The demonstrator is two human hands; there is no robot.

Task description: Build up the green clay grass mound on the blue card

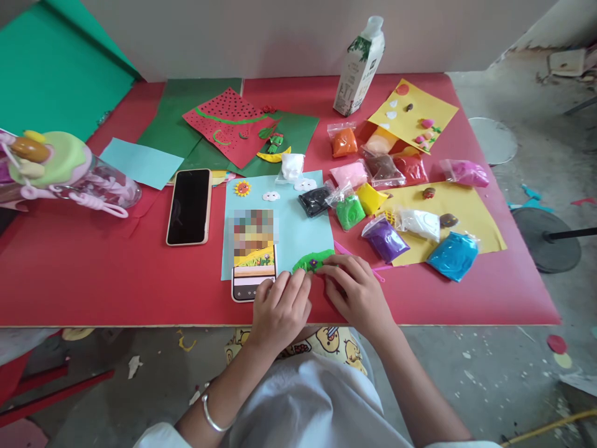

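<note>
Grip unclear, right hand at clay

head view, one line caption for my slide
Left hand and right hand at the near edge of a green clay patch on light-blue paper.

Right of our right hand, along the near edge, we can slide over open red tabletop; ahead and rightward, the purple packet and pink stick block us. Forward of our left hand, bare blue sheet gives a lane between lit phone and green clay.
</note>
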